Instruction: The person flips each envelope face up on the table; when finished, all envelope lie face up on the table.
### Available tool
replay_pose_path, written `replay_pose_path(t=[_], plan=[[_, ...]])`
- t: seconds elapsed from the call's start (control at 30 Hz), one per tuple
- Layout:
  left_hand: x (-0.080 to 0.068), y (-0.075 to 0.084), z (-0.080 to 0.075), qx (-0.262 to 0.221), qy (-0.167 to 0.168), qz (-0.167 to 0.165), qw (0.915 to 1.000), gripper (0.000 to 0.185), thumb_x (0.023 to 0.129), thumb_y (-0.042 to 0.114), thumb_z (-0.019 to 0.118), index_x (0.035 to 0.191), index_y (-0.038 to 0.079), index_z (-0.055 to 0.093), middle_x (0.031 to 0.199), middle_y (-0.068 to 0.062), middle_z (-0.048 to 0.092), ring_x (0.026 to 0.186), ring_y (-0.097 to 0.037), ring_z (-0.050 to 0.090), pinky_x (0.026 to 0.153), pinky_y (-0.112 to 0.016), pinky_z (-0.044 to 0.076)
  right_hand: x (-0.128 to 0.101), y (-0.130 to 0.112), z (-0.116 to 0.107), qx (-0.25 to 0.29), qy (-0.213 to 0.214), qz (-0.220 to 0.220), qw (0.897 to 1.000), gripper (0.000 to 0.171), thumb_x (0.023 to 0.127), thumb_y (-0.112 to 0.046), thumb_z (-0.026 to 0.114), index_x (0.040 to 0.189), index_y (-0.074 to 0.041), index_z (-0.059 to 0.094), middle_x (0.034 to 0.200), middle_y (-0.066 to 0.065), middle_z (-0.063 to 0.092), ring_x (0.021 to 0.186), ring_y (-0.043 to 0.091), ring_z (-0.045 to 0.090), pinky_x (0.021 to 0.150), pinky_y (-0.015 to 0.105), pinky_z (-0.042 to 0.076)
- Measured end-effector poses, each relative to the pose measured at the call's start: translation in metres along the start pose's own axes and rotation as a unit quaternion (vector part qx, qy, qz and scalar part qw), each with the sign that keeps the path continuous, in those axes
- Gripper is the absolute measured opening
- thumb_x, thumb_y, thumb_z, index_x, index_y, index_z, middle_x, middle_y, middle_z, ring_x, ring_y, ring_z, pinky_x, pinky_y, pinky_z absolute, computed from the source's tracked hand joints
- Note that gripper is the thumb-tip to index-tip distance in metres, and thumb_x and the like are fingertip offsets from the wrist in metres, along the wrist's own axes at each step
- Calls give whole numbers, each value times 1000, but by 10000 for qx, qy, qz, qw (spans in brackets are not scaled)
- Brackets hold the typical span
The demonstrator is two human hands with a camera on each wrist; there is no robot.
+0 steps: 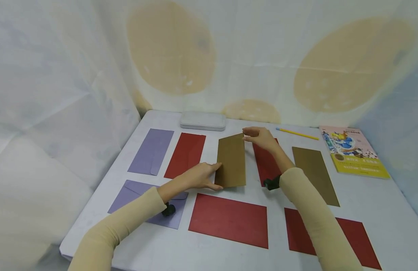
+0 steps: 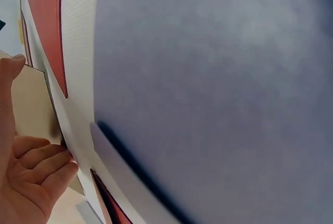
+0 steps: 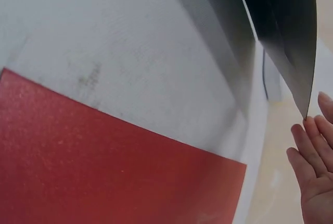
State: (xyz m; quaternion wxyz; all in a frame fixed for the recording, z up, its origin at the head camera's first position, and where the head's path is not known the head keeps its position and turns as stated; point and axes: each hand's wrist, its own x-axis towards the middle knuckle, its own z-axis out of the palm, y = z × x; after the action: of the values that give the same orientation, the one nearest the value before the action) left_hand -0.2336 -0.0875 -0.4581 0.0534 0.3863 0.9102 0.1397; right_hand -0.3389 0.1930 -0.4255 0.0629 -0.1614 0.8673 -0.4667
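A gold envelope (image 1: 231, 160) stands raised on its lower edge near the middle of the table. My left hand (image 1: 202, 175) grips it by the left edge, low down. In the left wrist view the thumb (image 2: 15, 62) is on one side of the gold sheet and the fingers (image 2: 47, 161) lie along the other. My right hand (image 1: 261, 138) is at its top right corner. The right wrist view shows straight fingertips (image 3: 307, 125) touching that corner, the thumb apart from it. Under my right wrist lies a red envelope (image 1: 264, 158).
Purple envelopes (image 1: 151, 150) and a red one (image 1: 186, 154) lie left. Nearer me are more red envelopes (image 1: 229, 220). At right lie another gold envelope (image 1: 315, 175), a yellow pencil (image 1: 297, 133) and a book (image 1: 352, 150). A pale case (image 1: 202, 121) sits at the back.
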Motion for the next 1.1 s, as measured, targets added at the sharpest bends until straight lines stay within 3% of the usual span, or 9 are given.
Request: replay_pose_path(t=[0.2,0.33,0.47,0.6,0.73,0.9,1.03,1.1], plan=[[-2,0,0,46,-66,112,9999,87,80,54,72,140,-3,46,132,-16,57,116,-20,59,89,-28,50,-4,-8,-1,-69,195,-136,9997,50,90,-22,71,134,-4,56,131,12,60,120,29,55,99,46,42],[-3,0,-1,89,-133,122,9998,86,81,55,70,141,-1,45,136,-16,53,123,-22,54,92,-32,49,-6,-11,-1,91,270,-62,9996,52,87,-24,74,134,-8,57,131,9,60,123,25,53,101,44,41],[-5,0,0,161,-113,229,9995,83,83,55,68,142,0,46,135,-17,54,117,-23,59,81,-29,53,-11,-18,-2,363,307,-67,9988,55,86,-24,75,134,-7,57,132,10,59,124,25,53,101,43,42],[-7,-3,1,159,-158,321,9992,80,85,53,65,143,3,45,135,-19,53,100,-24,67,69,-26,52,-22,-40,-2,462,339,-32,9984,55,87,-20,74,134,-2,55,134,15,57,126,29,51,100,45,42],[-8,-7,3,123,-237,401,9988,76,87,50,62,145,5,42,137,-20,51,100,-25,67,78,-27,52,-24,-49,2,490,508,-62,9975,54,86,-19,75,134,-2,55,134,15,56,126,29,51,100,45,42],[-10,-10,2,-10,-352,436,9984,73,89,48,60,147,7,40,140,-21,47,77,-19,68,80,-27,50,-11,-28,11,612,796,-332,9944,55,83,-25,77,132,-8,59,132,8,59,121,23,56,100,42,43],[-11,-10,0,-92,-451,424,9980,72,92,47,57,148,7,37,143,-21,43,81,-20,68,84,-29,50,-9,-29,16,654,845,-339,9937,55,82,-28,78,131,-10,60,131,7,60,120,22,56,99,42,43],[-11,-10,0,-123,-485,402,9979,72,92,47,57,149,8,37,144,-20,42,95,-22,67,89,-30,49,-8,-28,19,586,822,-367,9942,55,83,-28,78,131,-11,60,132,7,60,121,23,56,99,42,43]])
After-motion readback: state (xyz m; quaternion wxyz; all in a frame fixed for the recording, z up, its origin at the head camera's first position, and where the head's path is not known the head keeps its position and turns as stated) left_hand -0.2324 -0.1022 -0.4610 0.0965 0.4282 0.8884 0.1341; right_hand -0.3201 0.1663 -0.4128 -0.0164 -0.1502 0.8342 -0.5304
